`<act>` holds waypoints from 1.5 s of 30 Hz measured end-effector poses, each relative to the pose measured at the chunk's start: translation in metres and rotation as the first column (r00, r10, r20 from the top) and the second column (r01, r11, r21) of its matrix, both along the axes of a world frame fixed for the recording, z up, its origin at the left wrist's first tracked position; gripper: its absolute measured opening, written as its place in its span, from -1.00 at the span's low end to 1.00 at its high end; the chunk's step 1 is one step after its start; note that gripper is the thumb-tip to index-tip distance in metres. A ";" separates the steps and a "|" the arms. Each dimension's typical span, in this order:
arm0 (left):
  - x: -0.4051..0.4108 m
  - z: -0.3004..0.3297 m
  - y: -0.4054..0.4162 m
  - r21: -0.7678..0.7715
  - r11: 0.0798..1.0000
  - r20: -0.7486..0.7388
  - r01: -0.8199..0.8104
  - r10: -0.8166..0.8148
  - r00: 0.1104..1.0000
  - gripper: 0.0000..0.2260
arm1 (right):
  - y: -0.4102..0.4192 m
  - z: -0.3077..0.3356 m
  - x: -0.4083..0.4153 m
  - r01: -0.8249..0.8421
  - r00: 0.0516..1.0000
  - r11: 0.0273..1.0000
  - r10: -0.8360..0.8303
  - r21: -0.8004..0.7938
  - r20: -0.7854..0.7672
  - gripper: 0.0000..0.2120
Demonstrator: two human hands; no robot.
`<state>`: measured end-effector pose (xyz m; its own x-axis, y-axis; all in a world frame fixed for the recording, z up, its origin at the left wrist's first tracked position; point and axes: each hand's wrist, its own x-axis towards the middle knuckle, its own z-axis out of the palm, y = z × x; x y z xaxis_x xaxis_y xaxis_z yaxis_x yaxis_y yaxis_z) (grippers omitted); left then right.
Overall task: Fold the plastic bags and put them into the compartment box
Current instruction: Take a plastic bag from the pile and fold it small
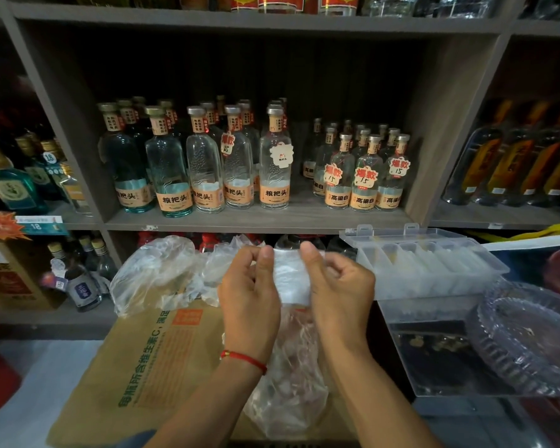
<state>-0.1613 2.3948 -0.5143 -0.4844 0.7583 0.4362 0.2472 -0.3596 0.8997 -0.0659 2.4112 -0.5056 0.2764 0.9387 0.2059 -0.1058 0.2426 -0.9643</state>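
A clear plastic bag (291,279) folded into a narrow strip is held up in front of me, its loose crumpled end hanging down over the cardboard. My left hand (249,295) pinches its upper left edge and my right hand (337,286) pinches its upper right edge. More crumpled clear bags (156,273) lie in a heap to the left on a cardboard box (136,367). The clear compartment box (434,266) stands open to the right, with folded bags in several of its slots.
Shelves of liquor bottles (207,163) fill the background. A clear plastic container (434,350) sits under the compartment box, and a round clear dish (530,334) lies at the right. Brown cartons (7,279) stand at the left.
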 end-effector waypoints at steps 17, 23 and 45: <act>-0.001 -0.005 -0.003 0.023 0.999 -0.075 -0.042 0.043 0.996 -0.69 | -0.003 0.008 0.006 -0.081 0.997 0.995 0.082 -0.054 0.017 -0.73; -0.009 -0.002 -0.004 0.005 0.999 -0.027 -0.038 0.038 0.999 -0.67 | 0.002 0.016 0.028 -0.199 0.980 0.970 0.199 -0.142 -0.018 -0.54; -0.007 -0.010 -0.008 -0.117 0.931 0.093 0.347 -0.337 0.937 -0.76 | -0.004 0.017 0.056 -0.390 0.920 0.911 0.393 -0.137 -0.010 -0.70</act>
<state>-0.1682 2.3873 -0.5240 -0.2115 0.9308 0.2980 0.0648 -0.2909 0.9546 -0.0101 2.4074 -0.4886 -0.1212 0.9899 0.0729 -0.1487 0.0545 -0.9874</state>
